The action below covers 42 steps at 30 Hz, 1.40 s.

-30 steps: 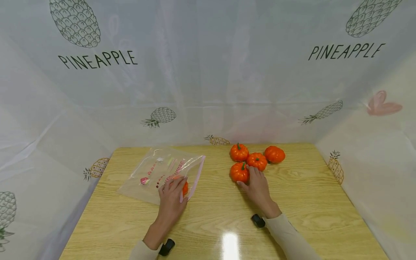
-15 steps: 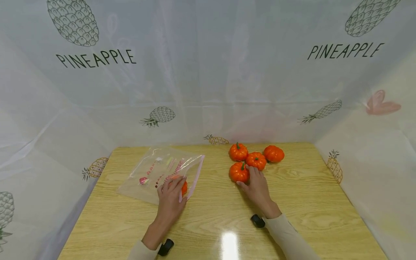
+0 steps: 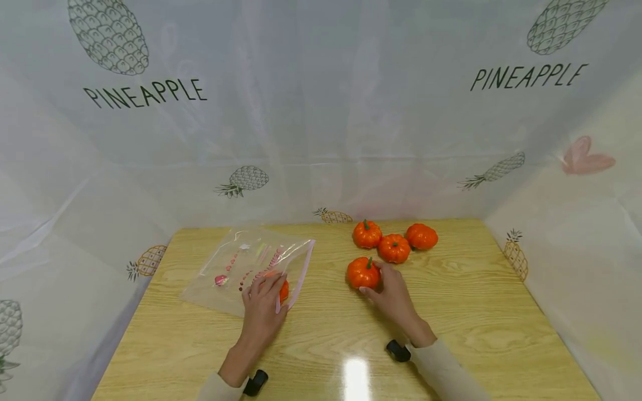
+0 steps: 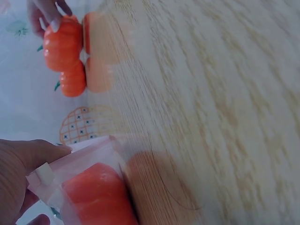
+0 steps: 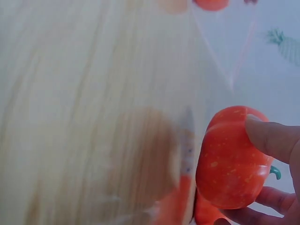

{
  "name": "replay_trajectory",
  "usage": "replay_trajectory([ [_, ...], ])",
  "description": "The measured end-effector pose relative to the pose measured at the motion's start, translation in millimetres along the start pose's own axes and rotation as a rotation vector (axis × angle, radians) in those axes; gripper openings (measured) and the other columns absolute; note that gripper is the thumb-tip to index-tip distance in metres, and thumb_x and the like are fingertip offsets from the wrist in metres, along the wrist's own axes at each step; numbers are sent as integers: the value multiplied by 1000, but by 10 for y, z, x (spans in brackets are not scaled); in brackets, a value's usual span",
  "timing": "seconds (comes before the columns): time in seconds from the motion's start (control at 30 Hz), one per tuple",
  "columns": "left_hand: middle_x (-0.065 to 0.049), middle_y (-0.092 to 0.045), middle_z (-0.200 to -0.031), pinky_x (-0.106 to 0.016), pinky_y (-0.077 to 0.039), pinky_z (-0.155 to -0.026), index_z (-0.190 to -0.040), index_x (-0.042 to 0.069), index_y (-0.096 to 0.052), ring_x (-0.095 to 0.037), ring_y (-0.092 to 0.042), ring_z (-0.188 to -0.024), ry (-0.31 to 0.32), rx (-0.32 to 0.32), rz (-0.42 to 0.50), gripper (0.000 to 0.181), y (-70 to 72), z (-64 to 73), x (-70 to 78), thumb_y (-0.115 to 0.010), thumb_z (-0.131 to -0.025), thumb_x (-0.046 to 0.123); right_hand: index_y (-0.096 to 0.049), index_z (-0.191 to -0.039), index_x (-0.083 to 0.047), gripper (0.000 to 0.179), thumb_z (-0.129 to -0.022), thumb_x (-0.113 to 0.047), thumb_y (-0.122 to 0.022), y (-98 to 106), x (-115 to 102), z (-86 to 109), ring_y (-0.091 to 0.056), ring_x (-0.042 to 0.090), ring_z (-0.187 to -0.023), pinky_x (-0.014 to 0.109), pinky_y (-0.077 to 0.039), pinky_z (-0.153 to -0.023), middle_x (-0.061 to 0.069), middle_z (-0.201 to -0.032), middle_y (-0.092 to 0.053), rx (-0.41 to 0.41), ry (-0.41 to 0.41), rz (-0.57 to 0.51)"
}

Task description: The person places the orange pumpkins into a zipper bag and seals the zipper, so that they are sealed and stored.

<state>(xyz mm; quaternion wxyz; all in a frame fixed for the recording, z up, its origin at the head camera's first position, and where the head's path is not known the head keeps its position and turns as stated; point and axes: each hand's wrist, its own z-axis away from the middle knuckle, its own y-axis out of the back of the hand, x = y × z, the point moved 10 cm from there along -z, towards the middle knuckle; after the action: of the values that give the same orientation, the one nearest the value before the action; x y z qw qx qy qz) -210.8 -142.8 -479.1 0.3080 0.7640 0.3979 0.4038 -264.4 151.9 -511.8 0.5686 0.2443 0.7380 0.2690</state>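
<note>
My right hand (image 3: pixel 396 298) grips a small orange pumpkin (image 3: pixel 362 273) with a green stem, thumb on one side and fingers on the other. In the right wrist view this pumpkin (image 5: pixel 229 161) looks slightly raised off the table. On the left lies a clear plastic zip bag (image 3: pixel 213 292) with a pink-edged mouth and printed pictures. My left hand (image 3: pixel 263 306) holds the bag near its mouth, over another orange pumpkin (image 3: pixel 284 291) inside. The left wrist view shows the thumb (image 4: pixel 44 152) along the bag's edge beside a white slider (image 4: pixel 44 174).
Three more orange pumpkins sit near the back edge: one at left (image 3: pixel 367 234), one in the middle (image 3: pixel 394 248) and one lying on its side (image 3: pixel 422 236). Pineapple-printed white sheeting (image 3: pixel 311 189) surrounds the wooden table (image 3: pixel 321 340).
My right hand has drawn its pumpkin toward me and slightly left, away from the other pumpkins. The left hand and the bag have stayed in place.
</note>
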Motion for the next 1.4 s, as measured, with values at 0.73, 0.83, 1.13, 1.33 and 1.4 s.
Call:
replay_trajectory([
  [0.73,-14,-67,-136,-59,-32,-95,-135,-2,-69,-40,-50,-126,-12,21,24,73,17,9,29,-95,-66,-5,-57,-144,4,71,-84,-16,-91,-592,-729,93,-57,37,-127,55,-47,-109,18,-140,-64,-130,135,-68],
  [0.83,-14,-67,-137,-59,-31,-95,-135,-2,-69,-40,-50,-126,-12,24,29,73,16,5,25,-94,-67,-6,-56,-145,3,71,-85,-16,-90,-651,-777,78,-57,38,-129,55,-46,-110,18,-142,-63,-144,143,-73],
  [1.13,-15,-67,-136,-60,-32,-95,-134,-3,-70,-40,-50,-125,-13,29,32,71,29,-16,52,-94,-67,-5,-56,-144,3,70,-86,-19,-89,-786,-912,35,-58,36,-125,55,-49,-107,17,-140,-64,-169,179,-64],
  [1.33,-15,-68,-135,-59,-33,-94,-132,-3,-71,-40,-51,-124,-21,41,30,71,29,-7,72,-96,-66,-2,-56,-144,2,70,-87,-20,-89,-879,-988,24,-58,35,-125,53,-49,-106,16,-140,-64,-187,207,-61],
  [1.4,-15,-68,-135,-59,-33,-94,-132,-3,-71,-40,-51,-124,-25,42,25,71,23,0,71,-97,-66,-2,-56,-144,1,70,-87,-20,-89,-910,-1012,23,-58,34,-124,52,-50,-106,15,-139,-65,-194,215,-52],
])
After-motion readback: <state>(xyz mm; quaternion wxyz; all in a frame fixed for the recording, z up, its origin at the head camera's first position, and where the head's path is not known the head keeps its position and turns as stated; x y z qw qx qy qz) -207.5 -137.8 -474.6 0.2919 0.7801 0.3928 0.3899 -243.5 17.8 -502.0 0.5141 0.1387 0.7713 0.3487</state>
